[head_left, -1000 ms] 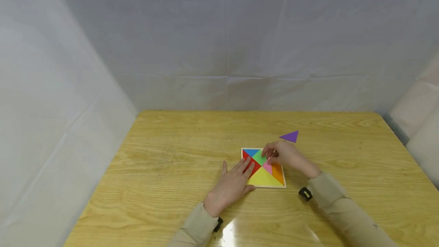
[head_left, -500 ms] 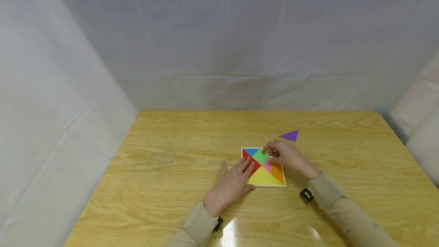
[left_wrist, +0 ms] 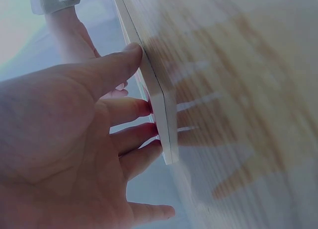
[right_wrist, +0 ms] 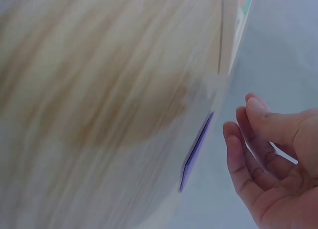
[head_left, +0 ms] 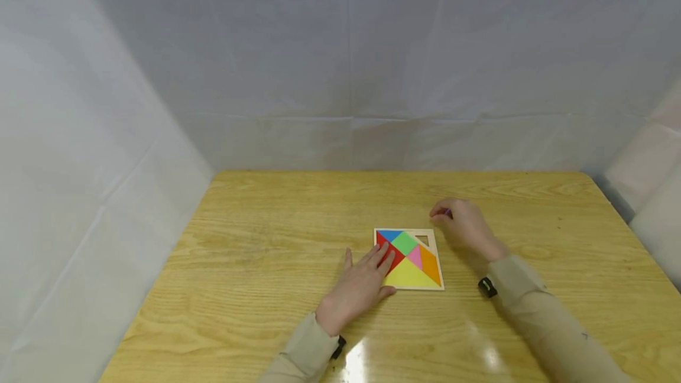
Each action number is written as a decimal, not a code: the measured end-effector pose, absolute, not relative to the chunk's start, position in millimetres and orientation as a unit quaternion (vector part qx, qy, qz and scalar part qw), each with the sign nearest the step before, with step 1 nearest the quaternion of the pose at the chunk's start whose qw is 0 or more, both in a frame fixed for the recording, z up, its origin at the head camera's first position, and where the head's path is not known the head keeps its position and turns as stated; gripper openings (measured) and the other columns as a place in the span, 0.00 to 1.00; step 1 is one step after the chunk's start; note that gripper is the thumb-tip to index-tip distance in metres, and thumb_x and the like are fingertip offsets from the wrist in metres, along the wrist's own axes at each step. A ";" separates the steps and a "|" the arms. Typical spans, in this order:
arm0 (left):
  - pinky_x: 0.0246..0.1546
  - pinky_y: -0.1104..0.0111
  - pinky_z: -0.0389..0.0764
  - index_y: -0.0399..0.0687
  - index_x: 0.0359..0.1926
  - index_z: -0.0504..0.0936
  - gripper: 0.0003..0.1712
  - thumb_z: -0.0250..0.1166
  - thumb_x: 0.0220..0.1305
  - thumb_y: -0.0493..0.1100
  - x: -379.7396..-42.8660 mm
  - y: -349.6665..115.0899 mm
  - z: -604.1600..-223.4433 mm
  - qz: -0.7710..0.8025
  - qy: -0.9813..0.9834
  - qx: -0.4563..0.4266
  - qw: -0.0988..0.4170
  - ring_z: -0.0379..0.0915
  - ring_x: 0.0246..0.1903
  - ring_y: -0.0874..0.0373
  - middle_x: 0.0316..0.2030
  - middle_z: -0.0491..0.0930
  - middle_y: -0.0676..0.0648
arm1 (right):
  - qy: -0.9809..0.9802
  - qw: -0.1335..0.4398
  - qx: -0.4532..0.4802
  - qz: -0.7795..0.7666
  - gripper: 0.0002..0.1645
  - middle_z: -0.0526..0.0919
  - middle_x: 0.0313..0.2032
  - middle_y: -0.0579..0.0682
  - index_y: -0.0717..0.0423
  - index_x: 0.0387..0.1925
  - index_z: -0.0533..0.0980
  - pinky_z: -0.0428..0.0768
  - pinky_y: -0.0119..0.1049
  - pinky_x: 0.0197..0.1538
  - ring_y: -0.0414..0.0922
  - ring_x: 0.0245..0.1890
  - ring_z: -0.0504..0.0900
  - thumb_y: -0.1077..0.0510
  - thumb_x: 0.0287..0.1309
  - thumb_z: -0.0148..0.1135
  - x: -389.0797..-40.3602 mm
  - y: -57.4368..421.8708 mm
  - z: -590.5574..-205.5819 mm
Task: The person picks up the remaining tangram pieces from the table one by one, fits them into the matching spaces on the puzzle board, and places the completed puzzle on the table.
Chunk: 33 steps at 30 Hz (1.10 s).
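Note:
A square wooden tangram board (head_left: 432, 241) lies on the table, holding blue, green, red, pink, yellow and orange pieces. Its far right corner shows bare wood with a small triangular cutout. My left hand (head_left: 357, 291) rests on the board, straight fingers on the red piece (head_left: 396, 260) and thumb against the near edge, as the left wrist view confirms. Beyond the board's far right corner, my right hand (head_left: 464, 224) hovers over a purple triangle (right_wrist: 195, 154). The right wrist view has that triangle flat on the table, apart from the loosely bent fingers. From the head view, the hand mostly hides it.
The wooden table (head_left: 255, 241) extends well past the board on both sides. A pale grey sheet (head_left: 340, 75) hangs behind the table's far edge, with more sheeting at left and right.
My right hand has left the board and moved away and to the right, over the purple triangle. The board's far right corner is now uncovered. My left hand stays in place.

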<state>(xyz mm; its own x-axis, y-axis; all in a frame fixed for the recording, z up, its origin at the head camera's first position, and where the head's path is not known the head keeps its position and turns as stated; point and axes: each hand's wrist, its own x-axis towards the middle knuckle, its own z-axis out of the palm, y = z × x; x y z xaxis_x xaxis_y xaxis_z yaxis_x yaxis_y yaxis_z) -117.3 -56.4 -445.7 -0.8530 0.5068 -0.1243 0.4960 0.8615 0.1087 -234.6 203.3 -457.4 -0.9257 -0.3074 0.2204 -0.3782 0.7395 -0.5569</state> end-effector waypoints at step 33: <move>0.70 0.36 0.55 0.49 0.78 0.62 0.41 0.59 0.72 0.61 -117.6 -56.1 -445.2 0.044 0.961 0.259 0.081 0.54 0.76 0.53 0.78 0.56 0.48 | -0.966 0.039 0.189 0.174 0.11 0.83 0.37 0.62 0.67 0.39 0.82 0.82 0.54 0.43 0.56 0.36 0.82 0.66 0.55 0.74 -253.5 230.1 -451.5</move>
